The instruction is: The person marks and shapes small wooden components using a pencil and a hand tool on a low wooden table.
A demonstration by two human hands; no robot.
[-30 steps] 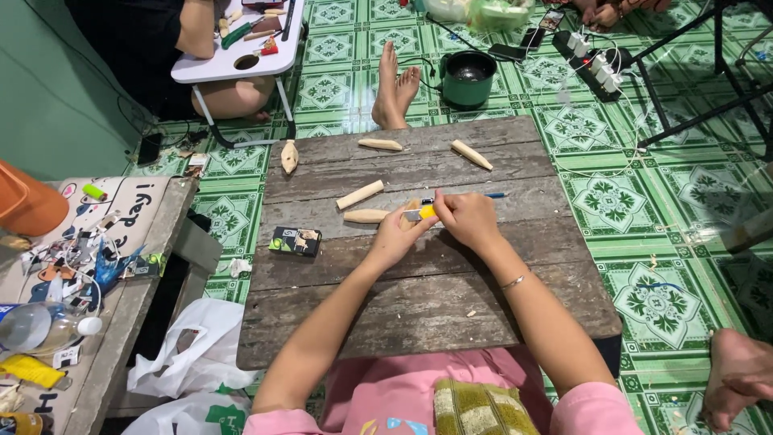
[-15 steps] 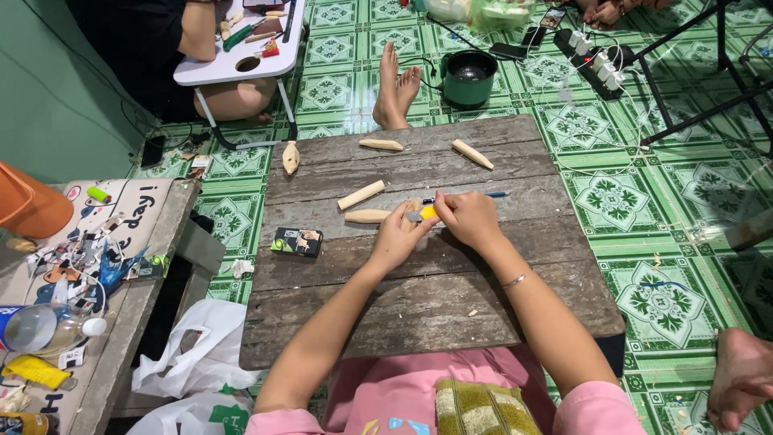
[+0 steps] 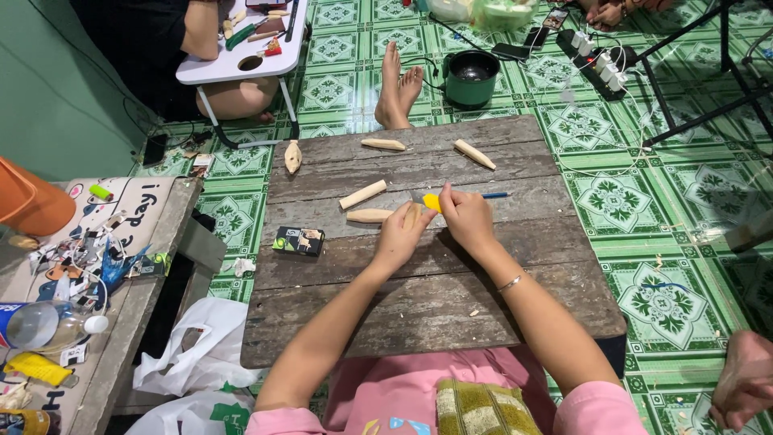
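The left hand (image 3: pixel 400 236) rests on the wooden board (image 3: pixel 419 322), its fingers curled shut around a small pale wood piece (image 3: pixel 411 214) that sticks out past the fingertips. The right hand (image 3: pixel 466 217), just beside it, is closed on a yellow-handled knife (image 3: pixel 431 201); the yellow part shows between the two hands and a thin blue end (image 3: pixel 493 195) juts out on the far side of the right hand. Just left of the left hand lies a wood stick (image 3: pixel 369 215), another (image 3: pixel 362 194) slightly beyond it. Further left, near the left wrist's side, sits a small dark box (image 3: pixel 298 241). Two more sticks (image 3: pixel 473 153) lie well beyond the hands
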